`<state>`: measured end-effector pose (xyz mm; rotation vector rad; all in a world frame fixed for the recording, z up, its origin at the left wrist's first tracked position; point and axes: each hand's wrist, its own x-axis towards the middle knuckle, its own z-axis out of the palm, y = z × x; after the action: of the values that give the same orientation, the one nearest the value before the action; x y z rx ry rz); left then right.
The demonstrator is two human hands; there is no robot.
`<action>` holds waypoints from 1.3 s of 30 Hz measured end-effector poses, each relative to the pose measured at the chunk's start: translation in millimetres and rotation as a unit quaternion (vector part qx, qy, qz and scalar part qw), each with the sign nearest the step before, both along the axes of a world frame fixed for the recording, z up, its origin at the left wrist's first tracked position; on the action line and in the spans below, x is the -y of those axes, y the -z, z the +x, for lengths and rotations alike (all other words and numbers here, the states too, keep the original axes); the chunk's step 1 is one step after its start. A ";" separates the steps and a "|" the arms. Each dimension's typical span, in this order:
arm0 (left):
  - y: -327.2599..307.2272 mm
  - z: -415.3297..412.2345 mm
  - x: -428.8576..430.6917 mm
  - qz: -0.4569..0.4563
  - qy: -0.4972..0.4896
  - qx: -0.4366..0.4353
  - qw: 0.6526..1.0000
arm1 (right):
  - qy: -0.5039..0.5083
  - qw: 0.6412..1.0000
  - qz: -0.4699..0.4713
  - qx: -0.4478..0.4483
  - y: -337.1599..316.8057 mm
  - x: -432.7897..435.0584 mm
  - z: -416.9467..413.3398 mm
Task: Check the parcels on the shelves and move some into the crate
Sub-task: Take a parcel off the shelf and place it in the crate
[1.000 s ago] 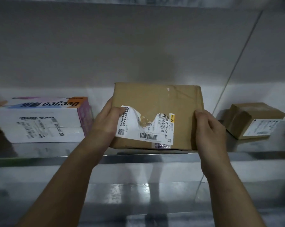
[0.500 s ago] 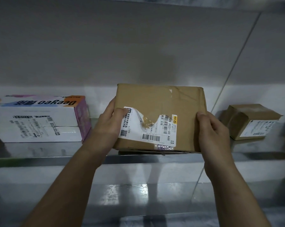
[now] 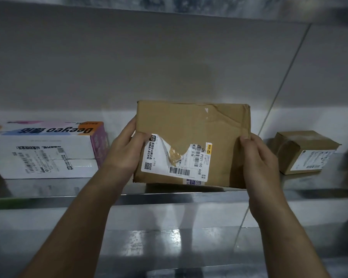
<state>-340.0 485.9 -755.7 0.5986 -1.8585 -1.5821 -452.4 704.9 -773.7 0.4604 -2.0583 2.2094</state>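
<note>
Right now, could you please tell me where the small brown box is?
The small brown box sits on the shelf at the head view's far right, just beyond the right hand holding the larger parcel.

Three parcels are counted in all. Two are of brown cardboard: the large brown parcel (image 3: 193,125) and the small brown parcel (image 3: 301,145). One is a white carton (image 3: 40,145); a seam is seen across its front, so it cannot be told whether it is one box or two stacked. Three shipping labels are counted, one to each parcel: the torn label (image 3: 159,163), the carton label (image 3: 38,161) and the small label (image 3: 311,159). Two hands are counted, the left hand (image 3: 125,155) and the right hand (image 3: 259,157), both gripping the large brown parcel. One shelf (image 3: 49,189) is seen under the parcels.
</note>
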 end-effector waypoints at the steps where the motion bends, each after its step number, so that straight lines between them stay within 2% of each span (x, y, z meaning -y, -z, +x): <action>1: -1.2 0.9 0.3 -0.003 0.001 -0.002 1.000 | -0.004 1.000 -0.005 0.000 -1.3 -0.9 -0.3; 6: -7.0 4.0 -2.7 0.018 0.011 -0.015 1.000 | 0.000 1.000 -0.021 0.010 -8.1 -1.6 0.4; 11: -12.4 7.2 -5.2 0.138 -0.022 -0.040 0.989 | 0.004 0.998 -0.051 0.044 -6.7 1.7 3.0; 21: -6.0 10.5 -6.5 0.048 -0.010 -0.009 0.999 | -0.002 0.999 -0.035 0.029 -2.1 4.1 7.2; 28: -11.2 10.4 -7.5 0.043 -0.022 -0.003 0.999 | 0.011 0.999 -0.045 0.016 -9.6 6.5 7.0; 33: -6.7 11.5 -0.9 0.043 -0.017 -0.016 0.999 | -0.033 0.998 -0.048 0.021 -2.1 0.9 1.1; 36: -5.1 8.4 0.4 0.105 0.020 -0.035 0.994 | -0.054 0.994 -0.090 0.011 5.1 -7.0 -9.7; 39: -9.1 7.2 0.3 0.274 0.054 -0.118 0.953 | -0.077 0.993 -0.083 -0.008 6.8 -14.9 -15.8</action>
<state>-332.9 485.6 -746.6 0.5132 -1.2892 -2.1600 -468.2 719.8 -780.5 0.6370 -1.8679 2.4308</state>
